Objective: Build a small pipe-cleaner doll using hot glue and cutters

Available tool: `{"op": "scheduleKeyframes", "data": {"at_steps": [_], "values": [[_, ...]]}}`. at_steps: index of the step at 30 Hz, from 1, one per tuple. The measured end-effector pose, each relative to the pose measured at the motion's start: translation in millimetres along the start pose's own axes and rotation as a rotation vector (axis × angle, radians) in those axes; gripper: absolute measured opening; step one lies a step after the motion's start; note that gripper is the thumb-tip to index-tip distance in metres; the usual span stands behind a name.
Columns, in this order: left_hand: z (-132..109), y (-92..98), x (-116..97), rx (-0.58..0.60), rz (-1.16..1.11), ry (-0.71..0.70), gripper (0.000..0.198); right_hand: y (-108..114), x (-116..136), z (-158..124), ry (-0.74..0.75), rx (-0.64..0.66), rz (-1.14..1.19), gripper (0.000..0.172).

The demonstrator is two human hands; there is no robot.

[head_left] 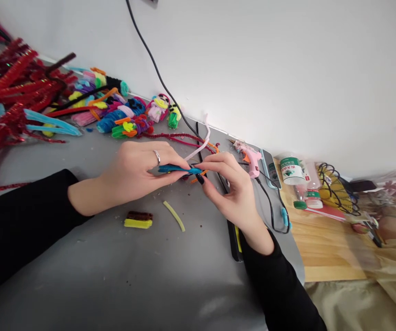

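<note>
Item one, in hand: a slim blue fuzzy piece point(165, 168), which I am holding up in front of me over the grey tabletop point(97, 266). Its long axis is running nearly level across my view, one end pointing left into my palm, the other pointing right towards my other hand's fingertips.

Left hand point(142, 165), ringed: I am pinching the piece lengthwise, thumb below and fingers above, closed to its thickness.

Right hand point(230, 188), dark-nailed: I am nipping the right-hand end between thumb and fingertips, with barely any gap beyond the piece itself.

Items nearby: a brown strip point(139, 215) and a yellow strip point(138, 224) are lying side by side, touching, roughly parallel to the blue piece. A pale yellow-green stem point(174, 216) is lying apart from them, slanting down to the right. A pale pink stem point(203, 145) is stretching up and away beyond my fingers.

Item, further right: a pink glue gun point(252, 158) is lying beside a phone point(270, 170), its nozzle pointing up and left.
</note>
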State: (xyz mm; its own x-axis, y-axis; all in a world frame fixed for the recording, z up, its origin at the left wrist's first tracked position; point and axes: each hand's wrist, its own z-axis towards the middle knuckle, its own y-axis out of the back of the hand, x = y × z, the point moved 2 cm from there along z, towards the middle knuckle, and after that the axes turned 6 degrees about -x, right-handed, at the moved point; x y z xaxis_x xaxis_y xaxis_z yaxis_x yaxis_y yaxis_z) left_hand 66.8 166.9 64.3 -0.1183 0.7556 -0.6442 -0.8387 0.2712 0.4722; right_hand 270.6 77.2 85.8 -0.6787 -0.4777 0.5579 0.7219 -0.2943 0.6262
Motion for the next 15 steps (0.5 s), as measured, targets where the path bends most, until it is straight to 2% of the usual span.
{"op": "scheduleKeyframes", "data": {"at_steps": [10,15], "values": [[-0.2,-0.8,3.9,0.039,0.006,0.050,0.021,-1.0,0.0,0.4,-0.018,-0.006,0.008,0.020],[-1.3,-1.5,5.4,0.037,-0.009,0.041,0.020,0.7,-3.4,0.2,-0.092,-0.039,0.071,0.019]]}}
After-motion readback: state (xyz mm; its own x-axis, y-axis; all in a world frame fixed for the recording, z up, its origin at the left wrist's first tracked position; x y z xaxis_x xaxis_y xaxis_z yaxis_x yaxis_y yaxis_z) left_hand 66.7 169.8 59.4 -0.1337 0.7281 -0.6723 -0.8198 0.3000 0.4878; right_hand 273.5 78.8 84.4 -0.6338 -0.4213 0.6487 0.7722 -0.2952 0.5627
